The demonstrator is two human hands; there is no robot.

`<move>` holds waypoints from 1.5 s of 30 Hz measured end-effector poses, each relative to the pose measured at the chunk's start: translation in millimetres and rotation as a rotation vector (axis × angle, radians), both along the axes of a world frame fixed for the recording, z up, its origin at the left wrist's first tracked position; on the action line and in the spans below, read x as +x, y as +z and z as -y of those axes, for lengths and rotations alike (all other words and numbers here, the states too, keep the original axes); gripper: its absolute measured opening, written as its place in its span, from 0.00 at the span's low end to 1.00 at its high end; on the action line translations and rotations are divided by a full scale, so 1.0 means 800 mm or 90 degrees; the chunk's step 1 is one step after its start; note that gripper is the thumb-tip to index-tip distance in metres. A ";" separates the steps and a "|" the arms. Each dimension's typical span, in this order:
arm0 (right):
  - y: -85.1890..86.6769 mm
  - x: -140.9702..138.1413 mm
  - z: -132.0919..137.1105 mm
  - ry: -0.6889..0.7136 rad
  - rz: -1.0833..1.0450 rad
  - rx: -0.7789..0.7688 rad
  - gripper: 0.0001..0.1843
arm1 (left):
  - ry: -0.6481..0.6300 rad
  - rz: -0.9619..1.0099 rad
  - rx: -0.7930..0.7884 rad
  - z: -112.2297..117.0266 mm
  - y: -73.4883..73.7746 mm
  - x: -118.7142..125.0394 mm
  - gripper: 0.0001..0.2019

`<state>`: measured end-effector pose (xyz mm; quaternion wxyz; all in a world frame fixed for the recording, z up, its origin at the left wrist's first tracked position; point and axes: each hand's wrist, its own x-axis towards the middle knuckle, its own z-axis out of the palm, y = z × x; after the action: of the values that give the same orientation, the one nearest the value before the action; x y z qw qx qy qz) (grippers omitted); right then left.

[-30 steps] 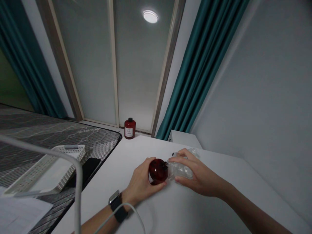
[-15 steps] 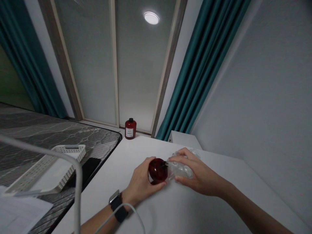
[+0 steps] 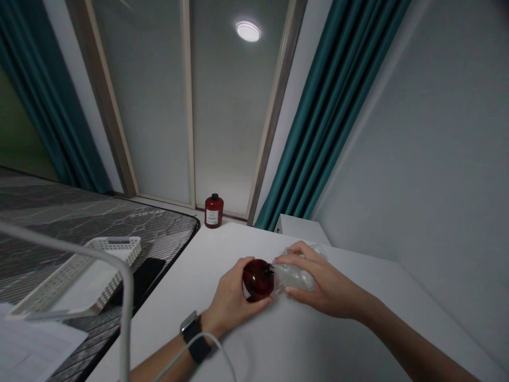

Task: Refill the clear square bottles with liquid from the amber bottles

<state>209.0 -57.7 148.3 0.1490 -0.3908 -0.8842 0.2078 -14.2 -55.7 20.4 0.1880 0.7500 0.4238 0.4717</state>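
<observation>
If we take the dark red round object [image 3: 257, 279] as the centre of a clock, the thin white cable [image 3: 217, 338] is very near to the camera, at 7 o'clock, and it crosses in front of the black watch strap [image 3: 199, 348] on the left wrist. Between 8 and 9 o'clock there bends a thick white tube [image 3: 126, 318], and beyond it, at the picture's edge, lie white papers [image 3: 40, 342]. At 8 o'clock is the left hand [image 3: 228, 302]; it is partly open, with thumb and fingers curved around the object, and has hold of it. At 3 o'clock, the right hand [image 3: 318, 284] is half closed and holds clear plastic [image 3: 293, 277] between the fingers and the thumb. A small dark tip of the object points to this plastic. Below both hands is the white bench [image 3: 222, 246]. At 9 o'clock, a black flat thing [image 3: 148, 275] and a white basket [image 3: 110, 286] rest on a grey patterned surface [image 3: 159, 222]. Farther, at 11 o'clock, a red bottle [image 3: 213, 212] with a black cap stands upright. Behind the bench, toward 2 o'clock, is a white cabinet [image 3: 304, 229], and toward 1 o'clock hangs a teal curtain [image 3: 314, 143].
</observation>
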 end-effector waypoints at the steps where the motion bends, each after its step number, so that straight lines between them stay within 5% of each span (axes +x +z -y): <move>1: 0.000 0.000 0.000 0.000 0.001 0.001 0.25 | 0.001 0.001 0.001 0.000 0.000 0.000 0.35; 45: 0.019 -0.010 -0.007 0.025 0.022 -0.001 0.24 | 0.021 0.055 -0.045 -0.001 -0.009 0.004 0.36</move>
<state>201.1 -52.1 163.4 0.1292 -0.3768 -0.8941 0.2045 -10.8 -54.6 13.5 0.2244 0.7147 0.4440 0.4916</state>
